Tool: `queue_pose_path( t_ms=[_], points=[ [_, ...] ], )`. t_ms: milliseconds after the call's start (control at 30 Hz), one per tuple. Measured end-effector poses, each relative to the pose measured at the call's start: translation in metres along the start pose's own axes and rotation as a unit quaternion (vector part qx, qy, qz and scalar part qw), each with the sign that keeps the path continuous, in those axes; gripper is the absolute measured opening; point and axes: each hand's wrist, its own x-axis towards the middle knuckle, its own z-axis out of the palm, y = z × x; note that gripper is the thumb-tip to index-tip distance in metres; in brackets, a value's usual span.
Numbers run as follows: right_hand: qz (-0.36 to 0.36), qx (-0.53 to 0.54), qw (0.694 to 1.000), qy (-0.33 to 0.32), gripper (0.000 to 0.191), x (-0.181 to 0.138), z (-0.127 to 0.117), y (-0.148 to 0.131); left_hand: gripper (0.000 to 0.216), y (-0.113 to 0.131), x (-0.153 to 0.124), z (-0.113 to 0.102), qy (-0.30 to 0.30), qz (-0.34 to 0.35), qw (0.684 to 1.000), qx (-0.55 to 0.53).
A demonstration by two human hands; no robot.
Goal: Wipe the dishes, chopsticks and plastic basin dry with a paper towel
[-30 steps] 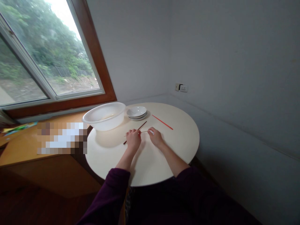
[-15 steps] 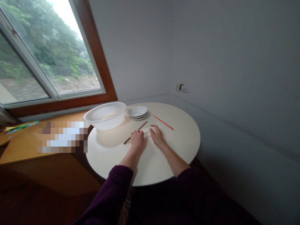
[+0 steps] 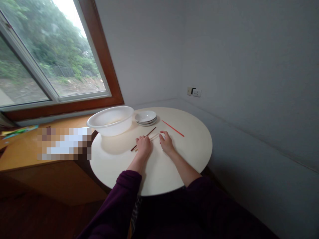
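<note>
Pale chopsticks (image 3: 154,136) lie slanted across the table, with my left hand (image 3: 144,145) closed over their middle. Their near ends poke out on its left side, beside a dark brown pair of chopsticks (image 3: 151,131) that passes just behind the knuckles. My right hand (image 3: 166,142) is at the far ends of the pale chopsticks, its fingers curved and thumb apart; I cannot tell whether it touches them. Beyond it lie red chopsticks (image 3: 173,128), close together.
The round white table (image 3: 164,179) also holds a large translucent white basin (image 3: 112,127) at the back left and a stack of white bowls (image 3: 146,118). A wooden desk (image 3: 27,159) adjoins on the left. Walls enclose the far and right sides, with a socket (image 3: 196,92).
The view has shifted slightly. My right hand's fingers have come a little away from the ends of the pale chopsticks, which now show more. My left hand stays on them.
</note>
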Motion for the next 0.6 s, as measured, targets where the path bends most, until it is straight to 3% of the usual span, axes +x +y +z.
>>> queue_pose_path(
  t_ms=[600],
  points=[
    [0.001, -0.015, 0.999, 0.029, 0.029, -0.002, 0.0, -0.006, 0.031, -0.006, 0.011, 0.007, 0.003, -0.015, 1.0, -0.022]
  ],
)
